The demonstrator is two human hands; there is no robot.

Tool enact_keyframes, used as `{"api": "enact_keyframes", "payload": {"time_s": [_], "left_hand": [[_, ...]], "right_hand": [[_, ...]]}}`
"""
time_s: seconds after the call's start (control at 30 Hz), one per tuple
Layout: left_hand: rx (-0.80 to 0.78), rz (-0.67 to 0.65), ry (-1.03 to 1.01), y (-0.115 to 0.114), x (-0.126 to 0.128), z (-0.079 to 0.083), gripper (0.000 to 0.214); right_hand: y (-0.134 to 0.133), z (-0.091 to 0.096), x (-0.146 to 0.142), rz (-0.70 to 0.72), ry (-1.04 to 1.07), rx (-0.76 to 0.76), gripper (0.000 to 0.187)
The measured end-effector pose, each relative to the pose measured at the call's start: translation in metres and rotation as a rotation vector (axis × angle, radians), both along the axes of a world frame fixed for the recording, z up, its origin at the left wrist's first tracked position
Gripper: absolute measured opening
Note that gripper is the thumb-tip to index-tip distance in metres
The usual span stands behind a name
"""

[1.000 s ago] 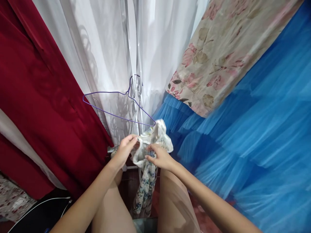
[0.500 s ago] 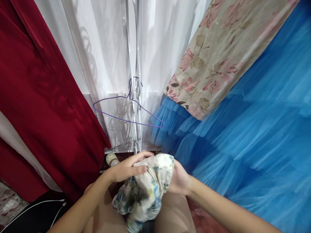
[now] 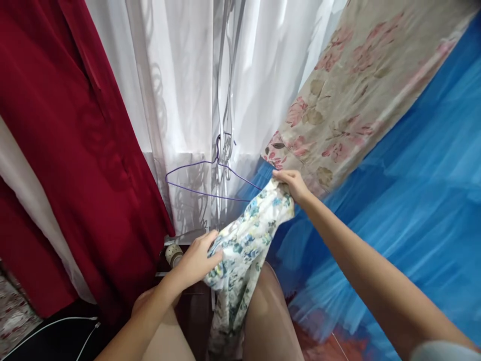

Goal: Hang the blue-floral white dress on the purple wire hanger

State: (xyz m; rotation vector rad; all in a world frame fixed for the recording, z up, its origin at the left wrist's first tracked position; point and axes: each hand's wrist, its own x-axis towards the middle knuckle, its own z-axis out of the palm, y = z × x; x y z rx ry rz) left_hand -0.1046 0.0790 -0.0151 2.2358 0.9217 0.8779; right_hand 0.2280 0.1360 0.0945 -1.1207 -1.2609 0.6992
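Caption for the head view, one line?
Left hand and right hand hold a floral garment near a purple hanger before a white curtain, red cloth left, blue tulle right.

— What do the person's hands hold?
— One blue-flowered white garment, stretched between them. The left hand grips its lower part above the knees, and the right hand pinches its top corner, raised higher.
— And around it?
— A purple wire hanger hangs just behind, against a white curtain. Red cloth hangs at the left; blue tulle and a beige rose-print fabric fill the right.
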Motion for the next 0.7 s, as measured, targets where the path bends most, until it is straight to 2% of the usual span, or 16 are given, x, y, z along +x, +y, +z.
{"api": "enact_keyframes", "payload": {"time_s": [0.07, 0.17, 0.23, 0.33, 0.4, 0.5, 0.57, 0.7], "left_hand": [[0.067, 0.018, -0.070, 0.011, 0.004, -0.001, 0.013], [0.037, 0.074, -0.154, 0.028, -0.006, -0.010, 0.014], [-0.031, 0.096, -0.182, 0.038, -0.024, -0.017, 0.015], [-0.110, 0.129, -0.223, 0.051, -0.063, -0.022, 0.019], [-0.157, 0.144, -0.215, 0.060, -0.091, -0.018, 0.022], [-0.192, 0.097, -0.120, 0.072, -0.121, -0.005, 0.024], [-0.211, 0.053, -0.084, 0.076, -0.129, 0.005, 0.025], [-0.267, 0.016, -0.124, 0.069, -0.126, 0.020, 0.027]], "right_hand": [[0.029, 0.005, -0.008, -0.033, -0.002, 0.023, 0.048], [0.059, 0.005, -0.030, 0.064, -0.059, -0.049, 0.048], [0.068, 0.001, -0.046, 0.152, -0.112, -0.098, 0.048], [0.065, -0.009, -0.064, 0.275, -0.163, -0.145, 0.048], [0.059, -0.015, -0.071, 0.378, -0.193, -0.180, 0.044], [0.053, -0.020, -0.076, 0.513, -0.234, -0.226, 0.037], [0.054, -0.022, -0.079, 0.498, -0.270, -0.209, 0.038], [0.060, -0.025, -0.083, 0.354, -0.345, -0.088, 0.043]]}}
